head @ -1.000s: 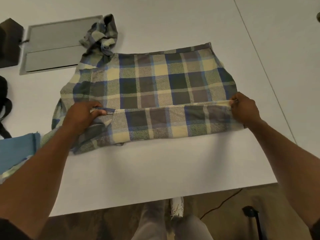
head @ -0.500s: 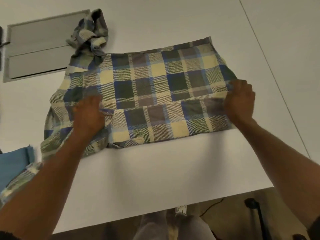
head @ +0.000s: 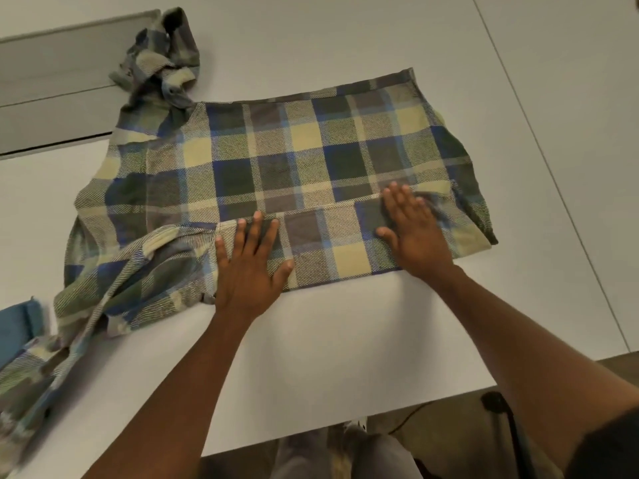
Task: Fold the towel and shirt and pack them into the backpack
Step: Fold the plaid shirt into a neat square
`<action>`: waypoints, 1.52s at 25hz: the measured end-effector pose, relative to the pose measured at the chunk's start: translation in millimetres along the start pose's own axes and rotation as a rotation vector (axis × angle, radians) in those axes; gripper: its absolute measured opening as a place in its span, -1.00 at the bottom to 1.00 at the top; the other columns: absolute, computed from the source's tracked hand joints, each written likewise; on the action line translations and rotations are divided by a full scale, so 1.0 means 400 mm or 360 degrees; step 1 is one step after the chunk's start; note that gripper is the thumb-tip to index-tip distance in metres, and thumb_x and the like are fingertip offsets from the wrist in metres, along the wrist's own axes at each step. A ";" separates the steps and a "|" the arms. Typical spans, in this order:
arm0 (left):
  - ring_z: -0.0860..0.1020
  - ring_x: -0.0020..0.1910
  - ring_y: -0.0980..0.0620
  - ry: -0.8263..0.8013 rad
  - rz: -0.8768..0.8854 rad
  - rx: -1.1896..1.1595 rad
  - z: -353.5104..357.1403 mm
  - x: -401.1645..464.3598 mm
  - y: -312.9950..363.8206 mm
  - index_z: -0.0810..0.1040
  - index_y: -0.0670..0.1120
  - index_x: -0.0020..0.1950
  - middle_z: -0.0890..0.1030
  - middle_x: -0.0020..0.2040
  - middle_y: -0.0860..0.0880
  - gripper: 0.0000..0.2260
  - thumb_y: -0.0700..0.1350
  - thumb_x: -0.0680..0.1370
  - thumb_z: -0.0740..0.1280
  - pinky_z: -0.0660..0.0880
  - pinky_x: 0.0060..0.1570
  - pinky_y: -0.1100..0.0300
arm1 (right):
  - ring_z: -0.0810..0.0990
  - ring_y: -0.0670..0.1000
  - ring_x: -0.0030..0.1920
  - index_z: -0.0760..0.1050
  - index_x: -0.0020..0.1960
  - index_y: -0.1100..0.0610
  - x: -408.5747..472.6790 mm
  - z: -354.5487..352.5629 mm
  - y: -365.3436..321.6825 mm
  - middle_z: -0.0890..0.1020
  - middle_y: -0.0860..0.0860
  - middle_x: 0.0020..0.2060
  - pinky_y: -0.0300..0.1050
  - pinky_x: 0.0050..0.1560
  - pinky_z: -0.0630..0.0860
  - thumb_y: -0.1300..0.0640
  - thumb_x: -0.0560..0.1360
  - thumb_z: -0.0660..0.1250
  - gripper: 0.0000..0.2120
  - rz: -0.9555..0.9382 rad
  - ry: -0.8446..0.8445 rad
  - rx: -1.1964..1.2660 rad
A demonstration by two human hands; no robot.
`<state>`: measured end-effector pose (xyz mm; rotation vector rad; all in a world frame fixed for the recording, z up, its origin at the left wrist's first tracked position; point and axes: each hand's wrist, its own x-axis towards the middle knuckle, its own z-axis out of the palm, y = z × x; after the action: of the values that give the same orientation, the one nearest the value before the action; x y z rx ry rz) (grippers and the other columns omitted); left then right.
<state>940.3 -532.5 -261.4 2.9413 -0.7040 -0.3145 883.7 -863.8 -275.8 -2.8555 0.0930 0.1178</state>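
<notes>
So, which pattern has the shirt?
The shirt is plaid: blue, pale yellow and grey-green checks, seen in the head view.

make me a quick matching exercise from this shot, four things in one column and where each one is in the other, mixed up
Things:
1. left hand
2. right hand
3. blue cloth
4. bunched sleeve

Places:
A. far left corner of the plaid shirt, by the grey panel
B. flat on the folded strip, right part
C. left edge of the view
D. flat on the folded strip, near its middle

Pairs: 1-D, 2-B, 3-C, 4-A
</notes>
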 end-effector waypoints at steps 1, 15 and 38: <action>-0.20 0.60 -0.04 -0.0007 0.0036 0.0009 -0.003 0.002 -0.013 -0.13 0.08 0.62 -0.19 0.63 0.03 -0.32 0.34 0.59 -0.06 -0.21 0.51 -0.23 | -0.10 0.03 0.60 -0.06 0.62 0.10 -0.002 -0.008 0.036 0.00 0.03 0.60 0.04 0.57 -0.08 -0.24 0.64 -0.07 -0.33 0.0060 0.0019 -0.0019; 0.06 0.58 0.00 0.0090 0.0003 -0.0458 -0.033 0.013 -0.146 0.18 -0.06 0.59 0.18 0.59 -0.03 -0.48 0.10 0.65 0.03 0.06 0.54 -0.04 | 0.53 0.10 -0.13 0.55 -0.05 0.23 0.052 -0.128 0.072 0.59 0.13 -0.14 -0.09 -0.02 0.47 0.10 0.55 0.34 -0.82 0.1066 0.0571 0.0670; -0.17 0.60 -0.01 0.0062 -0.0058 -0.0181 -0.022 -0.057 -0.203 -0.09 0.04 0.63 -0.13 0.63 0.03 -0.42 0.23 0.65 -0.17 -0.09 0.55 -0.13 | -0.12 0.02 0.60 -0.06 0.62 0.11 0.030 0.040 -0.097 -0.02 0.04 0.61 0.05 0.57 -0.10 -0.23 0.64 -0.06 -0.33 0.0058 0.0073 0.0010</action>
<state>957.9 -449.7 -260.5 2.8472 -0.6073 -0.2891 897.4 -822.9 -281.5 -2.8513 0.1545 0.0593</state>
